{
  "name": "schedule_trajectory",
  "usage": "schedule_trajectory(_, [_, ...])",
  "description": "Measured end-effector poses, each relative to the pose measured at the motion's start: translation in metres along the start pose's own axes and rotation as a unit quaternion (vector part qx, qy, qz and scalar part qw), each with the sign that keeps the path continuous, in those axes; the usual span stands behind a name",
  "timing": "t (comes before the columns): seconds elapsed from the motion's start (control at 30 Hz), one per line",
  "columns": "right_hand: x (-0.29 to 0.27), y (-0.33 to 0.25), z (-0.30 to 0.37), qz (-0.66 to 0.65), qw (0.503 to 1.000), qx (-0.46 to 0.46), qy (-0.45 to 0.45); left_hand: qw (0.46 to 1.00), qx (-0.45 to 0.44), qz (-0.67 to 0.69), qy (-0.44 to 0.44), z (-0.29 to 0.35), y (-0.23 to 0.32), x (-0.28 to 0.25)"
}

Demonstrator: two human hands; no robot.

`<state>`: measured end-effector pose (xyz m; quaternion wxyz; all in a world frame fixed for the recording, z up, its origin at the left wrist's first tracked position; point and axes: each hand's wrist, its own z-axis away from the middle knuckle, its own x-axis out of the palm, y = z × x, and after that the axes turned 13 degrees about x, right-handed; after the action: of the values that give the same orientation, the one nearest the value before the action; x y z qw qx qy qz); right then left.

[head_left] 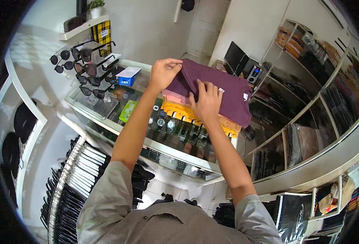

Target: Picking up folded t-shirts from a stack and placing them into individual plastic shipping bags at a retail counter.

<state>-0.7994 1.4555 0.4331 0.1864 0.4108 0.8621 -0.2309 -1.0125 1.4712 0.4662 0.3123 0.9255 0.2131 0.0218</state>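
One limp-looking, folded purple fabric shirt (231,86) probably holds best by its edge, where left hand (166,75) pinches, right hand (207,101) loosely spread alongside.

The left arm (135,128) slants up from the lower left to the upper centre; the left grip (163,75) bends rightward, fingertips drawn together in a pinch; the right arm (229,160) slants up leftward from the lower right; the right grip (208,101) lies knuckles up near centre, fingers curled, thumb to the left.
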Motion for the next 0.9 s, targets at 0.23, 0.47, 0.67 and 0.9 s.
schedule_trajectory(0.23, [-0.037,0.062,0.011,0.194,0.98,0.005,-0.048,0.989,0.042,-0.141,-0.022,0.015,0.025,-0.016])
schedule_trajectory(0.47, [-0.088,0.136,0.019,0.202,0.979,0.016,-0.018,0.955,0.066,-0.286,-0.048,0.023,0.002,-0.011])
schedule_trajectory(0.67, [-0.122,0.104,-0.007,0.205,0.978,-0.009,0.04,0.979,0.184,-0.09,0.02,0.017,0.03,-0.029])
schedule_trajectory(0.9, [-0.214,0.054,0.1,0.126,0.978,-0.005,-0.165,0.992,0.015,-0.093,-0.089,0.179,0.112,-0.091])
